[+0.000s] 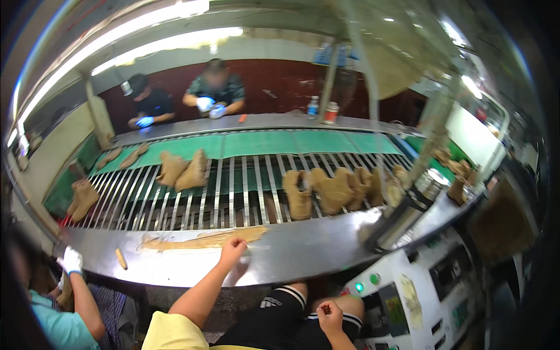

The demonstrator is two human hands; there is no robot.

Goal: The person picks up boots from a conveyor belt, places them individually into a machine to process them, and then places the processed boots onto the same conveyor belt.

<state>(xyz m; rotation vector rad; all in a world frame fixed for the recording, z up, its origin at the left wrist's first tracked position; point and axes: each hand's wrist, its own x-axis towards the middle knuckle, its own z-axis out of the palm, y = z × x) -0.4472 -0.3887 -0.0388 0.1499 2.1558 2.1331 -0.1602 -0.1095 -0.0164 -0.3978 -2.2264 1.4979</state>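
Over the front metal ledge (315, 242), my left hand (234, 249) is closed with the fingers curled in. It is beside a flat tan smear or strip (198, 240) that lies along the ledge; whether it touches this is unclear. Above my right thigh, my right hand (331, 318) is curled closed too. Whatever either hand may hold is hidden or too small to name. Beyond the ledge, tan boots stand on a slatted rack (230, 195): a pair (189, 170) left of middle and a row of several (333, 191) to the right.
A small tan stick-like piece (121, 258) lies on the ledge, near a co-worker's white-gloved hand (72, 259). Across a green belt (256, 144), two people in blue gloves work. A post (408, 213) and a control panel with a lit green button (359, 287) are at right.
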